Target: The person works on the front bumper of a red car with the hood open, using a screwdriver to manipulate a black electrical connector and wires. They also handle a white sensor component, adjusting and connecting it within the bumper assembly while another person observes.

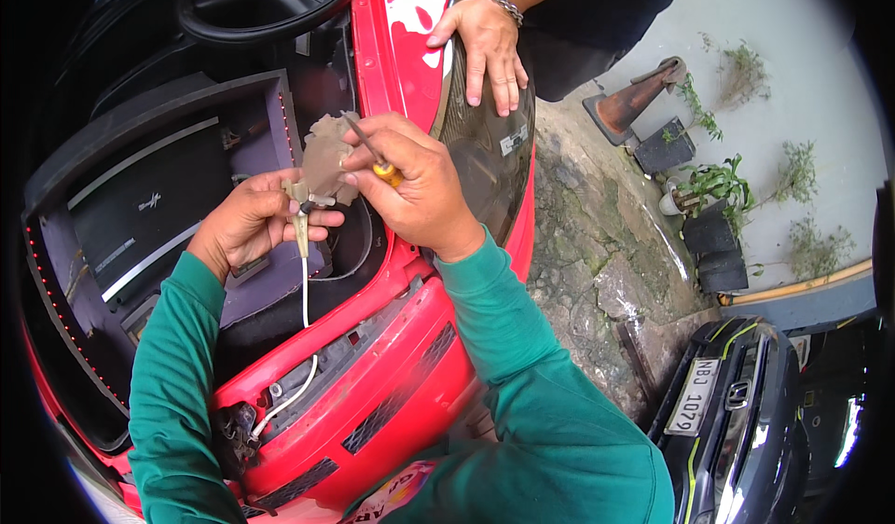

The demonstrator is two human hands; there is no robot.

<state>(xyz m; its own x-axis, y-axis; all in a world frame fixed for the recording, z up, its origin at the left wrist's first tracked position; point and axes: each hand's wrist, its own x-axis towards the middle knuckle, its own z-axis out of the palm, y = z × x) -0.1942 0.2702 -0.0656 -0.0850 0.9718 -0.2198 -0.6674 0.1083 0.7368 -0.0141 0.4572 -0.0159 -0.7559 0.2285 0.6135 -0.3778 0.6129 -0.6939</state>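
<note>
My left hand (261, 216) grips a pale, tapered fitting (301, 230) on the end of a white cord (305, 291), with a small dark part at its top. Between the fingers of my right hand (410, 184) is a thin tool with a yellow handle (388, 173), its dark shaft slanting up and left. A ragged grey-brown flat piece (326, 156) sits between my two hands; which hand bears it, I cannot tell. Both hands are above the red car's open compartment. The cord runs down over the red bumper (373, 389).
A flat black amplifier-like box (149, 207) lies in a frame with small red lights. Another person's hand (485, 53) rests on the car's lamp (485, 165). At the right are an orange cone (625, 104), potted plants (713, 188) and a dark car (732, 421).
</note>
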